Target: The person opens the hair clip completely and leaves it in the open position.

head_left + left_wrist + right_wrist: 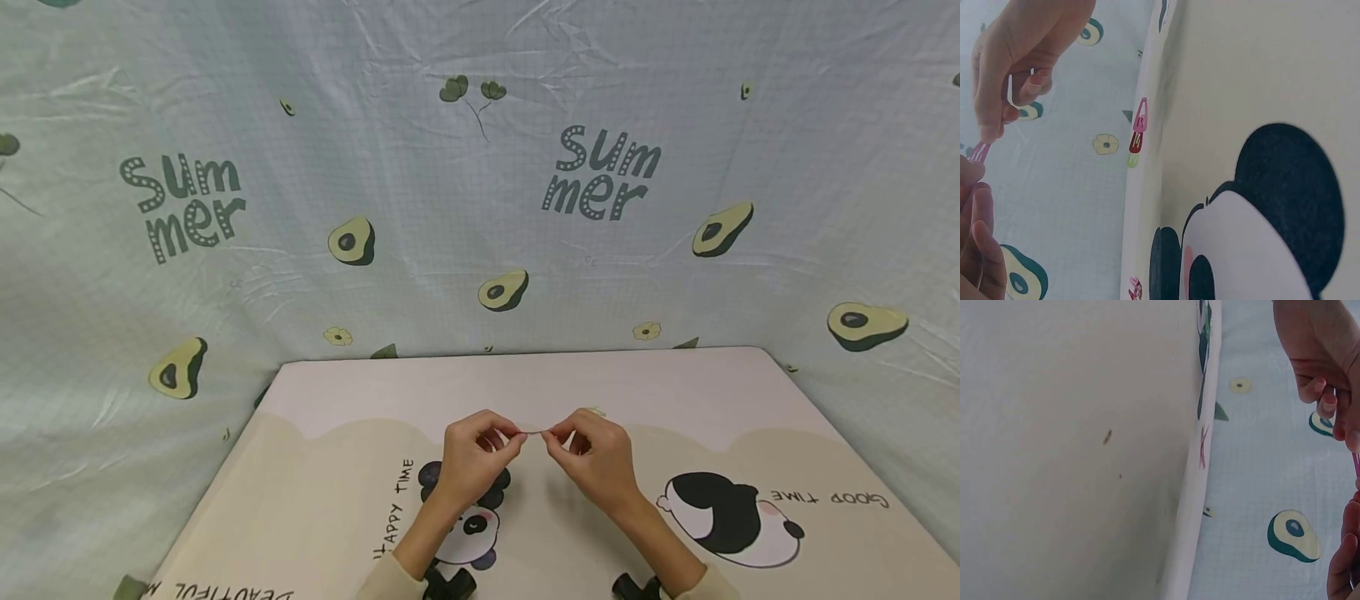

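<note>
Both hands meet in the air over the middle of the table, stretching a thin pink strip, which looks like a snap hair clip (980, 150), between their fingertips. My left hand (478, 454) pinches its left end between thumb and index finger. At the other end, the thumb and index finger of my right hand (596, 454) do the same. From the head view the hair clip is only a fine line. Behind the hands, pink, red and green clips (1139, 125) lie near the table's far side in the left wrist view.
The table (337, 500) bears a printed panda (468, 537) and a printed dog (731, 517). A pink crossed item (1204, 447) lies near the far edge in the right wrist view. A patterned curtain (420, 167) hangs close behind the table and along both sides.
</note>
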Action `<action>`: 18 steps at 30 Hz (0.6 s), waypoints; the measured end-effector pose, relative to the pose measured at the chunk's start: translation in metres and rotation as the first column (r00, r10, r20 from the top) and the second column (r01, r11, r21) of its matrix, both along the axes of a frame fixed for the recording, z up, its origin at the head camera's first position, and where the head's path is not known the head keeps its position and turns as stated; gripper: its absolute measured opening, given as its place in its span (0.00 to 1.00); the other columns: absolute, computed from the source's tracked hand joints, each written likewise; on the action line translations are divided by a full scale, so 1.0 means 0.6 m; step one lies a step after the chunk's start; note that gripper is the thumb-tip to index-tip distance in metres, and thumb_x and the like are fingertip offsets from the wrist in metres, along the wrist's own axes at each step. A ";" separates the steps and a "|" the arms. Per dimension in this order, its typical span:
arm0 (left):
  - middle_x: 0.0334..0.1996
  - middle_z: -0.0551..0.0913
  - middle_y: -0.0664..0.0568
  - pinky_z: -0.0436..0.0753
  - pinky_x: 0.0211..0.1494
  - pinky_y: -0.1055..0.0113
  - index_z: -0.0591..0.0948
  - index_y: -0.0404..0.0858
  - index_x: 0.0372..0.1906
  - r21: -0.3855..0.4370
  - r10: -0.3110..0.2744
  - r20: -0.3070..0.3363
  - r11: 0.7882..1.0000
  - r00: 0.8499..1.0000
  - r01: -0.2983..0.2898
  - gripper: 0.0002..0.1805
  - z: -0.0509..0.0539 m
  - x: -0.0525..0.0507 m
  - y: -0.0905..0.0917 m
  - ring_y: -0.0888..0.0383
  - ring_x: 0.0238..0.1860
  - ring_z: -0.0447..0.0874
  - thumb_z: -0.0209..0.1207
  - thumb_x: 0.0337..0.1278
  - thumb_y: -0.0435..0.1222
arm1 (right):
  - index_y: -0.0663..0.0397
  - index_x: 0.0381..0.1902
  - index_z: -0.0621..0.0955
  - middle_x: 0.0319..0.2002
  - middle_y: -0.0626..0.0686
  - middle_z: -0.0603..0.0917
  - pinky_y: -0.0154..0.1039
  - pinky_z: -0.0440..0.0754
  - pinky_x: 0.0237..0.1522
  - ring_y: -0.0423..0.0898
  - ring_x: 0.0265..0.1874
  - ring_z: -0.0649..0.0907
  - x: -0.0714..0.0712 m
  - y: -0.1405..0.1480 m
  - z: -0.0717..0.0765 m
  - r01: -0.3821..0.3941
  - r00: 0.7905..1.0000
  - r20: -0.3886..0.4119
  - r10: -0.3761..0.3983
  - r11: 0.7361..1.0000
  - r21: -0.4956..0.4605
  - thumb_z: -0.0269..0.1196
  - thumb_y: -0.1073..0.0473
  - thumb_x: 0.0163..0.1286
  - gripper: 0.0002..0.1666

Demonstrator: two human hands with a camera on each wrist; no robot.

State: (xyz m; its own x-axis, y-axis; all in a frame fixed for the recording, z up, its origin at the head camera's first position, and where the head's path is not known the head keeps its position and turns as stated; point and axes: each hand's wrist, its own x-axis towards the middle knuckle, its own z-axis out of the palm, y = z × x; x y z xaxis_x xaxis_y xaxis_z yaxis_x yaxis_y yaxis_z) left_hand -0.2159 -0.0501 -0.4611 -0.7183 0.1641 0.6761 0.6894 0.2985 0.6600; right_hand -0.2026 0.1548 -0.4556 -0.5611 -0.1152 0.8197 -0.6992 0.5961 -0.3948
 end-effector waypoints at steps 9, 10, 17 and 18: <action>0.26 0.88 0.53 0.80 0.27 0.76 0.89 0.41 0.32 0.001 -0.010 -0.001 1.000 1.000 0.010 0.05 0.002 0.001 -0.001 0.70 0.23 0.77 0.73 0.51 0.29 | 0.51 0.27 0.86 0.21 0.44 0.83 0.22 0.70 0.21 0.31 0.17 0.72 -0.001 0.000 -0.001 0.001 1.000 -0.002 -0.001 1.000 -0.005 0.78 0.71 0.49 0.13; 0.26 0.88 0.53 0.80 0.27 0.76 0.89 0.41 0.32 0.002 -0.011 -0.001 1.000 1.000 0.011 0.05 0.002 0.001 -0.001 0.70 0.23 0.77 0.73 0.52 0.29 | 0.51 0.27 0.86 0.21 0.44 0.83 0.22 0.70 0.21 0.31 0.17 0.72 -0.001 0.000 -0.001 0.002 1.000 -0.003 -0.002 1.000 -0.006 0.78 0.71 0.49 0.13; 0.26 0.89 0.53 0.80 0.27 0.74 0.89 0.40 0.33 0.000 -0.017 0.005 1.000 1.000 0.017 0.04 -0.001 0.000 -0.001 0.70 0.23 0.76 0.73 0.53 0.31 | 0.50 0.26 0.86 0.21 0.44 0.83 0.23 0.70 0.21 0.30 0.17 0.72 0.000 -0.002 0.000 -0.001 1.000 -0.027 0.000 1.000 -0.012 0.78 0.71 0.49 0.13; 0.26 0.89 0.53 0.80 0.27 0.74 0.89 0.39 0.33 -0.002 -0.019 0.006 1.000 1.000 0.019 0.03 0.000 0.000 -0.002 0.70 0.23 0.76 0.74 0.54 0.32 | 0.50 0.26 0.86 0.21 0.44 0.83 0.23 0.70 0.21 0.30 0.17 0.71 0.000 -0.002 0.000 -0.001 1.000 -0.030 0.001 1.000 -0.012 0.78 0.71 0.49 0.13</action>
